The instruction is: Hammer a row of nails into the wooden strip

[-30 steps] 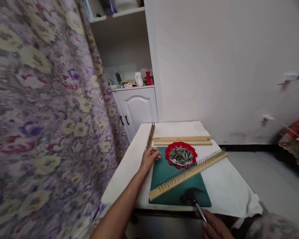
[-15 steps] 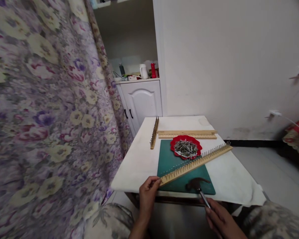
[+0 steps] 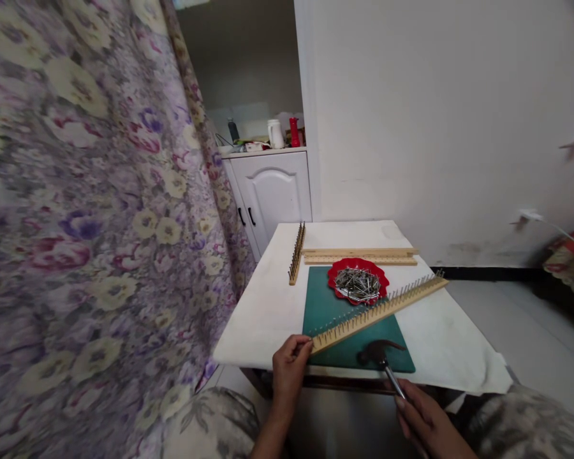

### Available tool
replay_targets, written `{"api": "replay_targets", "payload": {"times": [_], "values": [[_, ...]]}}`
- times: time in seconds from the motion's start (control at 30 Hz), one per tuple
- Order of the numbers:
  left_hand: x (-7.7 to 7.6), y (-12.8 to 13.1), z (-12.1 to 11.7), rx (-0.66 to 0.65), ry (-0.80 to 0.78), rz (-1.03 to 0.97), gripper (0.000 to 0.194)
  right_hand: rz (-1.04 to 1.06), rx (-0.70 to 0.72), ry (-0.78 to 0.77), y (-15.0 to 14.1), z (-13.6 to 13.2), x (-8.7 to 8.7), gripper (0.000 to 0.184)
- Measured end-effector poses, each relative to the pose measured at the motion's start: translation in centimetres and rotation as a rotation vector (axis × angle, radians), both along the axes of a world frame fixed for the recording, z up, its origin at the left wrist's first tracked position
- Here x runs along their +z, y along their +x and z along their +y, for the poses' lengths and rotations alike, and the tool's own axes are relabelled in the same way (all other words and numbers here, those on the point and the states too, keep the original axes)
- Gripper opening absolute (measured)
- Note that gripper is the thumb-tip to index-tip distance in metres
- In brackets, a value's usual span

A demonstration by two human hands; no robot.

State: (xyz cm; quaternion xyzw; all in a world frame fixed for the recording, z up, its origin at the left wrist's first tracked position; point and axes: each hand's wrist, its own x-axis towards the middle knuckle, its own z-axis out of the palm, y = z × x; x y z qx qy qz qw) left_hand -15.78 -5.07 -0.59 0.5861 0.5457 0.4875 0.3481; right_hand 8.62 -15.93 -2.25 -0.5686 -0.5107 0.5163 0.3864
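Note:
My left hand (image 3: 289, 366) is closed at the near left end of a wooden strip (image 3: 347, 329), thumb and fingertips pinched on that end. Whether a nail is also between them is hidden. Rows of upright nails run along the strip, which lies slanted across a green mat (image 3: 323, 296) and reaches past its right side. In my right hand (image 3: 423, 414) is a claw hammer (image 3: 380, 352), gripped by its handle, the head low over the mat's front part. A red scalloped dish (image 3: 333, 275) full of loose nails (image 3: 358, 285) stands behind the strip.
Another nail-studded strip (image 3: 296, 255) lies at the back left of the white-covered table (image 3: 263, 306). Plain wooden strips (image 3: 358, 261) lie along the back. A floral curtain (image 3: 124, 223) hangs at the left; a white cabinet (image 3: 280, 191) stands behind.
My left hand has shifted slightly right and away from me, at the strip's end. The right hand and hammer stay nearly where they were.

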Motion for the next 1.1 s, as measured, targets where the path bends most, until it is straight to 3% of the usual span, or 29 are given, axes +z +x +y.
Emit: {"api": "replay_targets", "payload": {"times": [0.5, 0.67, 0.93, 1.1], "values": [[-0.1, 0.0, 0.2, -0.046, 0.036, 0.139, 0.019, 0.003, -0.021, -0.015, -0.3, 0.0, -0.2, 0.061], [0.2, 0.2, 0.2, -0.064, 0.061, 0.135, 0.019, -0.056, -0.023, 0.093, -0.8, -0.2, 1.9, 0.057], [0.0, 0.3, 0.2, -0.075, 0.085, 0.118, 0.016, -0.2, 0.236, 0.245, -3.9, 2.3, 7.2, 0.037], [-0.1, 0.4, 0.4, -0.075, 0.071, 0.129, 0.015, -0.29, 0.261, 0.368, -5.8, 4.4, 8.0, 0.029]]}}
